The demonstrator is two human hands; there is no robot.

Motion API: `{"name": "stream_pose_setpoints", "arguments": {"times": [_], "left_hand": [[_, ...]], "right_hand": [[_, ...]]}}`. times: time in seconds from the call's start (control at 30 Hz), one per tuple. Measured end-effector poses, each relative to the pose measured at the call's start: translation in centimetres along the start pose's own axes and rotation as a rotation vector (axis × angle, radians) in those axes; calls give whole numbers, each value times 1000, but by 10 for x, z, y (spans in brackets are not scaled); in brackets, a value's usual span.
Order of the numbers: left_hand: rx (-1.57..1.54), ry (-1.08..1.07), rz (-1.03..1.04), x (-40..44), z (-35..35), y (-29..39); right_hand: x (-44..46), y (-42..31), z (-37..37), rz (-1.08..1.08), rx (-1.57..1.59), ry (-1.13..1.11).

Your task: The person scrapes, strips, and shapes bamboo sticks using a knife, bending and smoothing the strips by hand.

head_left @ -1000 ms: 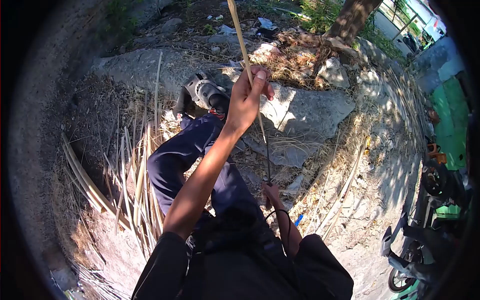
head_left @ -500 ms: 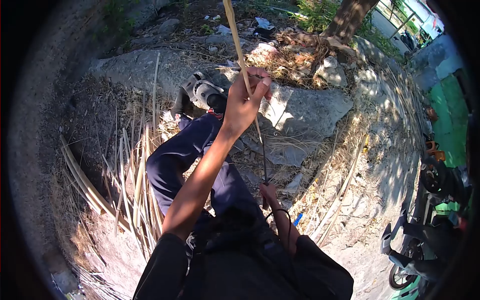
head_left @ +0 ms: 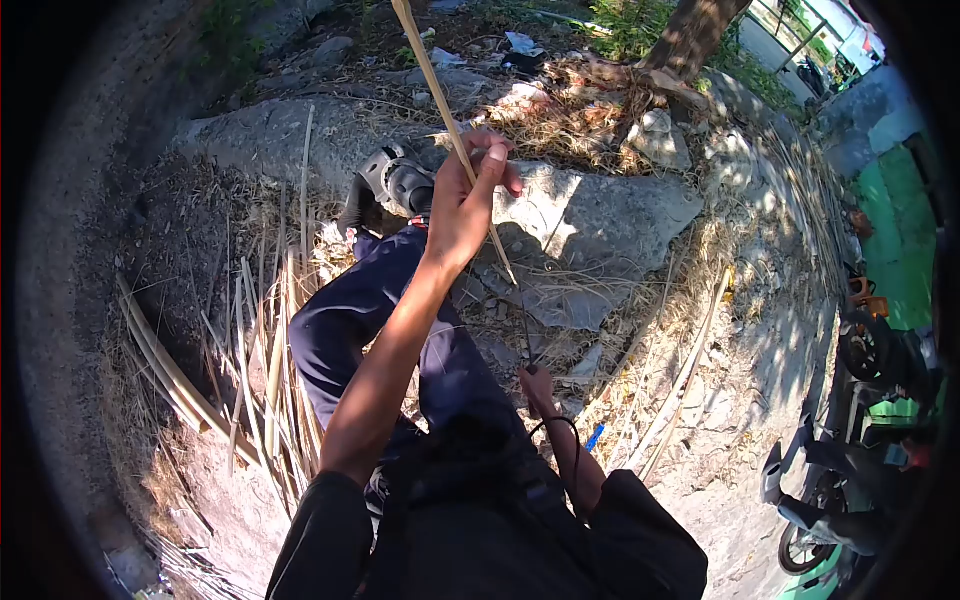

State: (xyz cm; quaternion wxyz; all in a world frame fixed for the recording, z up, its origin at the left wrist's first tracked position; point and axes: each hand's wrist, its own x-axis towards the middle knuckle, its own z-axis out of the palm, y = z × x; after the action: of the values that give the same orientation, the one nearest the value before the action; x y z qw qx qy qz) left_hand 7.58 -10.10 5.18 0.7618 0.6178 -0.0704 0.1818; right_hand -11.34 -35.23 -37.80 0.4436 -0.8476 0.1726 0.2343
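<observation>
My left hand (head_left: 462, 205) is closed around a long, pale bamboo strip (head_left: 430, 75), with the thumb lying along the fingers. The strip slants from the top of the view down past my palm, and its narrow lower tip ends above the rock rubble. Lower down, near my right thigh, my right hand (head_left: 537, 388) grips a knife (head_left: 528, 340) whose thin dark blade points upward. Its handle is mostly hidden in my fist. The strip's tip is close to the blade's upper end; whether they touch I cannot tell. A dark curved cord or rod (head_left: 572, 435) loops by my right forearm.
A pile of bamboo strips (head_left: 270, 375) lies left of my legs. Ahead is a big flat rock (head_left: 625, 225), with dry leaves and a tree trunk (head_left: 695, 40) behind. Further strips (head_left: 690, 380) and a blue object (head_left: 595, 437) lie on the right, beyond them a parked motorbike (head_left: 815, 520).
My left hand has moved to the left with the bamboo strip, which now leans more. The right hand with the knife has stayed nearly in place.
</observation>
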Motion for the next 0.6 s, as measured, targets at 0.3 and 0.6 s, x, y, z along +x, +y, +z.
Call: {"name": "stream_pose_setpoints", "arguments": {"times": [0.3,0.6], "left_hand": [[-128,-12,37,2,-10,-3],[158,-5,143,-15,-49,37]], "right_hand": [[-4,-3,-12,246,502,-251],[-13,-12,-23,486,933,-548]]}}
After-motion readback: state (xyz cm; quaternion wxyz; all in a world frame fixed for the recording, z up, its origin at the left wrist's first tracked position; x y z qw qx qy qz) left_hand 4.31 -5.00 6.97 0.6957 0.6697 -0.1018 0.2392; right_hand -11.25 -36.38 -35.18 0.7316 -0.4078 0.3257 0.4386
